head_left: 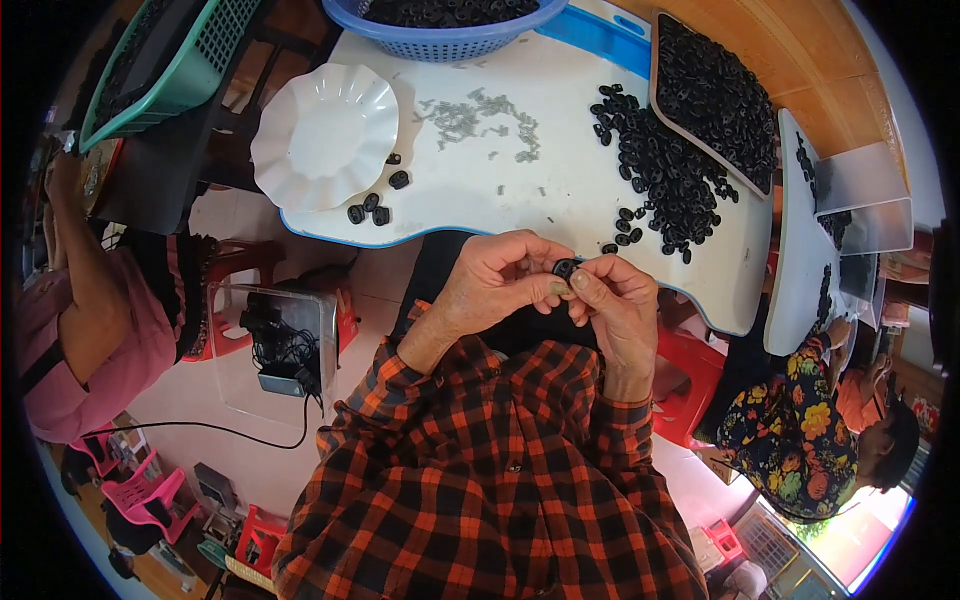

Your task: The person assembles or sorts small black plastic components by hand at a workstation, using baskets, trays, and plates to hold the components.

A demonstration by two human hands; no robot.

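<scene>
Just off the near edge of the white table (450, 205), both my hands meet at a small black oval plastic piece (566, 267) with holes in it. My left hand (505, 275) pinches it between thumb and fingers. From the other side, my right hand (615, 295) closes on the same piece, thumb on top. Fingertips hide part of it. Beyond my hands, many tiny pale grey bits (455, 120) are scattered on the table, too small to make out. A heap of similar black oval pieces (665, 175) spreads to the right, and several black pieces (370, 203) sit at the left.
A white scalloped plate (325, 135) stands at the left. A blue basket (430, 42) and a tray (700, 150), both holding black pieces, are at the far side. People sit at both sides, one in a pink top (120, 340), another in a floral shirt (795, 430).
</scene>
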